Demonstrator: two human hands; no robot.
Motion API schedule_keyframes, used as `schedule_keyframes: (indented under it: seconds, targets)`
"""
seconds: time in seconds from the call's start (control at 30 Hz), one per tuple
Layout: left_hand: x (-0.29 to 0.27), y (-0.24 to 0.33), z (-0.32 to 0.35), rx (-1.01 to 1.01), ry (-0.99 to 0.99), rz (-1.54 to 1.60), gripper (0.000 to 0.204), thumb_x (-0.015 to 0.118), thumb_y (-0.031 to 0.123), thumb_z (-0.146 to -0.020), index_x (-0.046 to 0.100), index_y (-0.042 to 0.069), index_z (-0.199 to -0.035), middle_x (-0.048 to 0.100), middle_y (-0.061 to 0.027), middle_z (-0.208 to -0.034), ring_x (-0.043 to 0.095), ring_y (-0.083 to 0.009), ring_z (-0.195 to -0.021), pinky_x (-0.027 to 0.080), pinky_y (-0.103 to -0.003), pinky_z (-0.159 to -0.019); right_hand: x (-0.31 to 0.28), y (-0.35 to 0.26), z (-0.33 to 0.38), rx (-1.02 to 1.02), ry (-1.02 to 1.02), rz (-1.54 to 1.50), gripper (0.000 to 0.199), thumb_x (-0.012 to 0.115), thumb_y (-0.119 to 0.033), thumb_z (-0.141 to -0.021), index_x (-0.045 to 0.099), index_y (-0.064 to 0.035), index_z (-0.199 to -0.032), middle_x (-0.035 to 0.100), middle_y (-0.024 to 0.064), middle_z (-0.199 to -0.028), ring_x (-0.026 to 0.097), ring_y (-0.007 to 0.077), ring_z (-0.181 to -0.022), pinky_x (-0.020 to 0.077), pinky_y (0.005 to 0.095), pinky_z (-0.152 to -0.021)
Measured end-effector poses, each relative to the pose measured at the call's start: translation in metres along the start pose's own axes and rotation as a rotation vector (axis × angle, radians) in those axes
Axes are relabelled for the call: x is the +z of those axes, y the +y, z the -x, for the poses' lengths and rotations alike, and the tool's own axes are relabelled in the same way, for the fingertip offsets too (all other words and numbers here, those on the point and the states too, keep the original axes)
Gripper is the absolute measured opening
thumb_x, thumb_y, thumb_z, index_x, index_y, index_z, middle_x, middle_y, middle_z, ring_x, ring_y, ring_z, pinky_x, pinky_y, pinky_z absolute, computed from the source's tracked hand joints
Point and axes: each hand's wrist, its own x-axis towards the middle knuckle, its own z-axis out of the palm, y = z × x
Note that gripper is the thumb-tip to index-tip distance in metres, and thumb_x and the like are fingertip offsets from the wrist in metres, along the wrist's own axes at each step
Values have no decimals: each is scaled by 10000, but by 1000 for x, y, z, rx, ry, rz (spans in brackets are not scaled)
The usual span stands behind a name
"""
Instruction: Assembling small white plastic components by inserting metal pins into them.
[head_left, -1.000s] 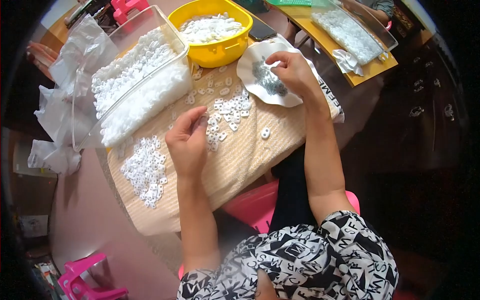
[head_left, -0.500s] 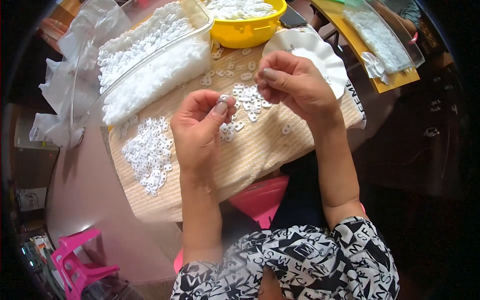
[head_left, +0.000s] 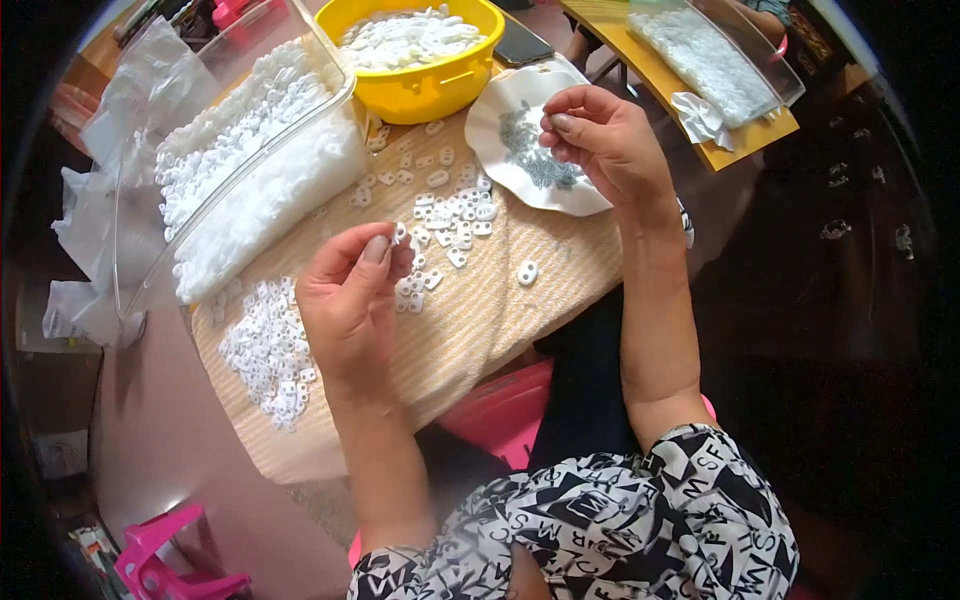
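My left hand (head_left: pixel 345 300) pinches a small white plastic piece with holes (head_left: pixel 401 232) between thumb and fingertips, above the cloth-covered table (head_left: pixel 470 350). To the right, my right hand (head_left: pixel 615 150) is closed in a pinch at the edge of a white wavy-rimmed plate (head_left: pixel 486 168). Many tiny grey metal-looking parts (head_left: pixel 522 140) lie on that plate. Whatever sits between the right fingertips is too small to make out. Loose white pieces (head_left: pixel 460 215) are scattered between the hands, and one two-holed piece (head_left: pixel 527 272) lies alone nearer me. Another heap of white pieces (head_left: pixel 265 345) spreads left of my left hand.
A clear plastic box (head_left: pixel 345 85) full of white pieces stands at the back left, beside crumpled plastic bags (head_left: pixel 150 90). Behind the scattered pieces are a yellow basin (head_left: pixel 425 92) of white pieces and a phone (head_left: pixel 522 45). A pink stool (head_left: pixel 165 560) stands lower left.
My hands have moved farther apart, the left one shifting left and downward in the picture. The plate's grey parts now show beside my right hand. The whole view has shifted somewhat.
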Motion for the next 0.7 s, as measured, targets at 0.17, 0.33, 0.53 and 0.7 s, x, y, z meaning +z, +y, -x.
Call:
schedule_keyframes:
  seconds: [0.17,0.33,0.53,0.7]
  targets:
    - [3,-4,1,-7,-27,-27,200,588,-2,-787,573,-50,-981,611,-96,-834,578,-147,-738,475,-249,-685,-13,-4,-5,-41,32,191,59,595,-68,-770,585,-10,-778,609,56,-707,584,117,-600,440,217,-510]
    - [-2,-2,-2,6,-36,-40,203,574,-21,-789,567,-58,-989,604,-99,-849,562,-139,-735,464,-239,-665,-28,4,-8,-127,184,1079,129,562,-40,-696,611,-2,-809,626,110,-732,599,205,-647,468,294,-611]
    - [-4,-5,-4,-22,-8,-60,195,574,-18,-791,568,-62,-981,609,-100,-850,578,-140,-738,478,-234,-681,-13,26,-28,-321,173,1461,215,542,-44,-703,648,-56,-890,603,156,-934,576,298,-880,448,334,-786]
    - [-8,-4,-4,-20,-3,-52,187,572,-16,-792,570,-58,-974,610,-92,-844,583,-137,-740,484,-235,-688,3,31,-36,-244,33,1496,222,533,-11,-697,645,-61,-883,608,158,-893,578,310,-827,449,359,-760]
